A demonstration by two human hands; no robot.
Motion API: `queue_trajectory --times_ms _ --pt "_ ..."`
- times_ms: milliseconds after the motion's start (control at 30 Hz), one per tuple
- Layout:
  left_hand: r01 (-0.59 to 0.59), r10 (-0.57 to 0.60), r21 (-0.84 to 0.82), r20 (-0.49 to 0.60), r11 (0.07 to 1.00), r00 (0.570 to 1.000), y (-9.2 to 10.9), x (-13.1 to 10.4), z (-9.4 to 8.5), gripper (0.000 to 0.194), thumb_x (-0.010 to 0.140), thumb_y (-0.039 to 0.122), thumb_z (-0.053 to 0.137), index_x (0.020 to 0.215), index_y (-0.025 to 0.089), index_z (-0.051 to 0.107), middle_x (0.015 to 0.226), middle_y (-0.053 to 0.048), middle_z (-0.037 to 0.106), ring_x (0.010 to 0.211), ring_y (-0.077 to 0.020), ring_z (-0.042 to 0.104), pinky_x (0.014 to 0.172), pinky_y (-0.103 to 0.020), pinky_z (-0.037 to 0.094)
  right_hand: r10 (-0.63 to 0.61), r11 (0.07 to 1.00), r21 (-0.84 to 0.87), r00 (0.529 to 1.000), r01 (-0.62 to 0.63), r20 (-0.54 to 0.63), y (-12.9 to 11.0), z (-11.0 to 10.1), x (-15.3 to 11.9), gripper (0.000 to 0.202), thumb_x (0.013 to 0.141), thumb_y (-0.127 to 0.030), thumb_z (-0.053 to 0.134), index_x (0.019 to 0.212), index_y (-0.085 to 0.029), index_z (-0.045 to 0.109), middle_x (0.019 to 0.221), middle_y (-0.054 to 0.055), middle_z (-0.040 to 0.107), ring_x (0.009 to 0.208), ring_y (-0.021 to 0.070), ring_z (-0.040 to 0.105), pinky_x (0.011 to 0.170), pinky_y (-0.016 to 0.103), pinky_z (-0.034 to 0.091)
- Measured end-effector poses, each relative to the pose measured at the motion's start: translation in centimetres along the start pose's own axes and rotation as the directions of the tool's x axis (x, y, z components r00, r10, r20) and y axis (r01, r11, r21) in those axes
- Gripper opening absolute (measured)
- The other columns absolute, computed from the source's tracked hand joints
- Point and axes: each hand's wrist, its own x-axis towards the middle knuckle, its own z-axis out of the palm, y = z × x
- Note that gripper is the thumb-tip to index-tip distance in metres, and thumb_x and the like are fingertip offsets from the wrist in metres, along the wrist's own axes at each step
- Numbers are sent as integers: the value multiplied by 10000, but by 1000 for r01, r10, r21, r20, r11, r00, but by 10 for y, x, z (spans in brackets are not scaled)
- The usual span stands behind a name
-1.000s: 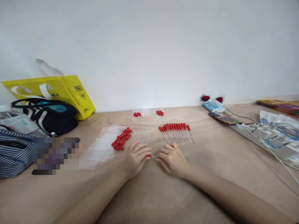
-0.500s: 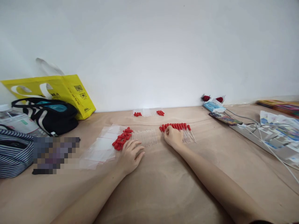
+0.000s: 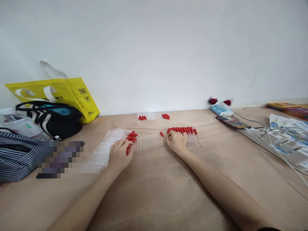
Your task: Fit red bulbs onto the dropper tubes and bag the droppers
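Droppers (image 3: pixel 184 130) with red bulbs, about eleven, lie in a row on the table (image 3: pixel 154 192) in the head view; one stray dropper (image 3: pixel 162 134) lies beside the right hand (image 3: pixel 176 140), whose fingers bunch together, though I can't tell whether they pinch it. The left hand (image 3: pixel 121 152) curls over one pile of loose bulbs (image 3: pixel 132 137), its grip unclear. Everything looks light: soft bulbs; bare tubes (image 3: pixel 149 142), too crowded to count, probably slick and brittle, best held mid-length.

Left of your left hand (image 3: pixel 120 154) sit a yellow bag (image 3: pixel 77 89), a black bag (image 3: pixel 69 120) and a striped bag (image 3: pixel 20 164); beyond and right of your right hand (image 3: pixel 177 140), a blue packet (image 3: pixel 220 110).
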Motion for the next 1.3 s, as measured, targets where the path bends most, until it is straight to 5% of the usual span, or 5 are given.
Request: queue_trajectory --times_ms 333,800,900,1033,1300 --pt "-21 -4 123 204 992 979 -33 4 2 251 808 279 445 882 210 675 876 -57 606 858 -242 527 736 -365 388 61 996 -81 979 -46 197 -28 2 3 258 762 -296 431 802 -146 638 815 112 662 775 221 581 764 378 222" --pt "-60 45 177 88 982 995 -31 7 5 148 790 227 474 762 191 615 842 -76 627 800 -261 534 650 -363 370 -5 988 -151 981 35 192 -29 -5 -1 257 800 -114 385 929 -62 601 907 193 627 873 261 547 763 380 247" --pt "-86 85 59 27 995 996 -23 7 1 135 809 220 448 779 187 576 841 -77 630 808 -257 531 670 -361 378 -202 974 -82 971 213 132 -11 -13 -15 214 829 -153 389 896 -86 581 908 160 614 874 242 517 735 344 284" --pt "-168 181 -262 26 950 983 6 -2 4 132 835 213 415 858 173 539 814 -62 609 783 -211 543 712 -330 420 -493 870 72 866 488 84 23 -20 -41 142 833 -216 448 795 -157 571 832 86 601 821 207 486 699 309 318" --pt "-81 234 -604 180 793 955 51 -22 17 186 871 170 344 967 195 501 836 -30 561 732 -140 556 683 -265 453 -573 797 287 816 531 83 57 -34 -62 176 842 -270 473 740 -176 581 741 41 564 741 163 475 665 286 354"
